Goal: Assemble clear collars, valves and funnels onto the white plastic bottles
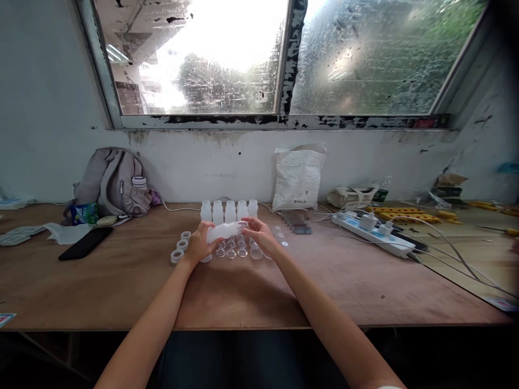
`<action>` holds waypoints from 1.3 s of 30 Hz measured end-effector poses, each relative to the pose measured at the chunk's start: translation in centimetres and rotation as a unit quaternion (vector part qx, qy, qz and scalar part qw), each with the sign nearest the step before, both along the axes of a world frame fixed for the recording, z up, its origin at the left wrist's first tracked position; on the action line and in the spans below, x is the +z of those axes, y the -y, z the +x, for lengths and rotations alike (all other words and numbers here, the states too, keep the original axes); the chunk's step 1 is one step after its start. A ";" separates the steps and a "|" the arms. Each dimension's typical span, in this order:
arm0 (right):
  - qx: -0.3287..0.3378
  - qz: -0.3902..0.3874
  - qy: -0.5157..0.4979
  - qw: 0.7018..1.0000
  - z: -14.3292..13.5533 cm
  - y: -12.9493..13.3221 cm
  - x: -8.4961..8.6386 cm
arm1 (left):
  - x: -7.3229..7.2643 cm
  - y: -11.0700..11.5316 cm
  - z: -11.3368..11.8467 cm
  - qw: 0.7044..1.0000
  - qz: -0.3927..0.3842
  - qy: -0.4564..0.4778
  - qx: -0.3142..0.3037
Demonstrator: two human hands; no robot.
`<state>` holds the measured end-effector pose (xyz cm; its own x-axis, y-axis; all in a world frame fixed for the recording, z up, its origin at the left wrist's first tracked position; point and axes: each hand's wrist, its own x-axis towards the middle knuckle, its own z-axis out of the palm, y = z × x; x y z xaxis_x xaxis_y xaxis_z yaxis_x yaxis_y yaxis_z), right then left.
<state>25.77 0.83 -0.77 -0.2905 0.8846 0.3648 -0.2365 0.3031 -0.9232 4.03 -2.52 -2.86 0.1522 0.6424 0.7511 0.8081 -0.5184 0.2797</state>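
My left hand is wrapped round a frosted white plastic bottle, held sideways above the table. The fingers of my right hand close on a clear plastic piece at the bottle's right end; whether the two are joined I cannot tell. Behind the hands stands a row of similar frosted bottles. Below them lie several clear round parts. White plastic rings form a line to the left. Small white discs lie right of my right hand.
On the brown table, a black phone and a grey backpack are at the left. A white plastic mailer bag leans on the wall. A power strip with trailing cables lies at the right, near yellow parts.
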 end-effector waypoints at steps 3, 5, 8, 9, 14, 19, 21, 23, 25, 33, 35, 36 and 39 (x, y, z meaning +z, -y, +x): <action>-0.004 -0.004 0.001 1.000 -0.1 0.1 -0.1 | -0.1 0.0 0.1 1.000 0.003 0.005 -0.005; -0.006 -0.010 0.001 1.000 -0.2 0.3 -0.1 | -0.1 0.0 0.1 1.000 0.005 0.010 -0.011; 0.003 -0.026 0.001 1.000 0.0 0.6 0.4 | 0.0 0.1 0.0 0.999 0.009 0.017 -0.025; 0.010 -0.034 0.001 0.999 0.1 0.6 0.7 | 0.2 0.1 0.0 0.999 0.011 0.019 -0.032; 0.034 -0.077 0.005 0.996 1.0 0.6 2.6 | 2.1 0.2 0.6 0.996 0.022 0.010 -0.088; 0.062 -0.093 0.037 0.993 0.6 1.4 3.9 | 4.1 1.0 1.7 0.988 0.013 -0.020 -0.153; 0.074 -0.098 0.031 0.992 0.5 1.9 4.4 | 4.4 1.2 1.9 0.986 0.004 -0.006 -0.167; 0.085 -0.122 0.023 0.989 0.4 2.1 4.8 | 4.5 1.2 2.0 0.985 -0.007 0.021 -0.171; 0.087 -0.163 0.019 0.983 0.3 2.0 5.1 | 4.3 0.9 2.1 0.983 -0.024 0.048 -0.173; -0.003 -0.263 -0.039 0.964 -0.6 0.9 4.5 | 3.2 -0.6 2.0 0.967 -0.025 0.061 -0.248; -0.020 -0.288 -0.042 0.956 -0.7 0.8 4.3 | 3.3 -0.9 2.0 0.964 -0.015 0.049 -0.261; -0.027 -0.296 -0.046 0.954 -0.8 0.8 4.3 | 3.3 -1.1 2.1 0.963 -0.010 0.043 -0.266; -0.042 -0.295 -0.058 0.953 -0.7 0.8 4.7 | 3.6 -1.6 2.3 0.959 0.001 0.034 -0.282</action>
<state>25.10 0.02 3.90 -0.1983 0.9639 -0.1780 -0.3451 -0.2386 -0.9077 6.29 -0.92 0.78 0.4261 0.4699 0.7731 0.3786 -0.8687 0.3193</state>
